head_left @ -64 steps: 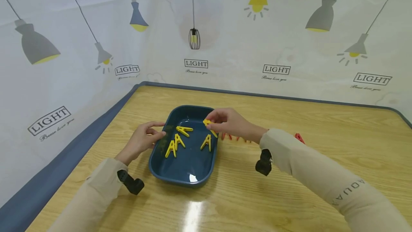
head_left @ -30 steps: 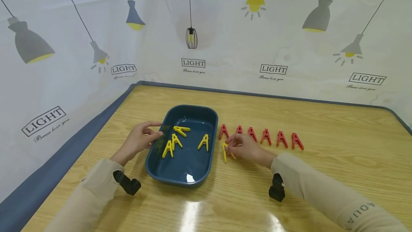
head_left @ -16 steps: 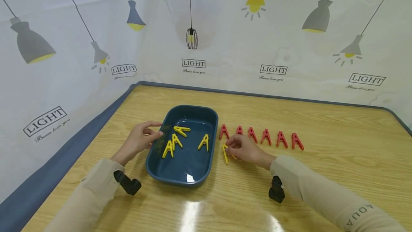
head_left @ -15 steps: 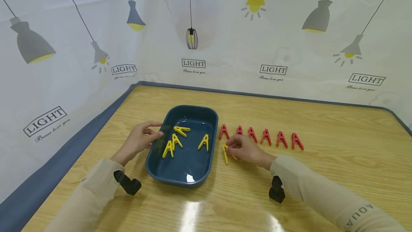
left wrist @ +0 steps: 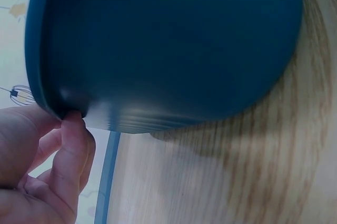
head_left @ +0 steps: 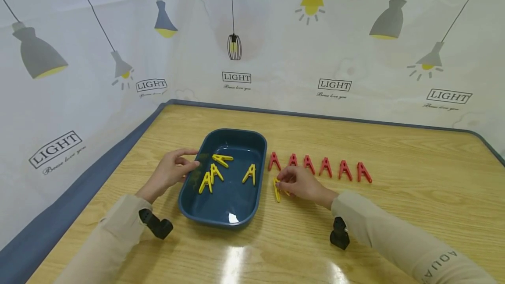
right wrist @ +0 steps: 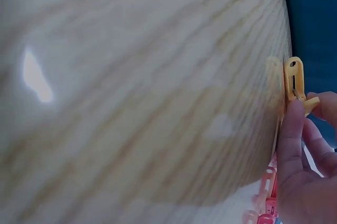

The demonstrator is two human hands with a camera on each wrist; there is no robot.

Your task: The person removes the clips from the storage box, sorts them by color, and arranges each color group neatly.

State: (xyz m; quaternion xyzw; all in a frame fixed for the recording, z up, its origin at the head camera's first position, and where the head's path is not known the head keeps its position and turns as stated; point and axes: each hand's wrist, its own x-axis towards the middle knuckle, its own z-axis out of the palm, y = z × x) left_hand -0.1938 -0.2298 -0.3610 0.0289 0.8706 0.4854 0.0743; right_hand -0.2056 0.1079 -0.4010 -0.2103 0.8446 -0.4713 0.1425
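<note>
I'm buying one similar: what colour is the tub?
The tub is dark blue, clearest in the head view.

High head view, wrist close-ups, shared tray (head_left: 225,201)

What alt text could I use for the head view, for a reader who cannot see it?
A person's right hand pinches a yellow clip beside a dark blue tray, near a row of six red clips on a wooden table. The left hand holds the tray; four yellow clips lie inside.
</note>
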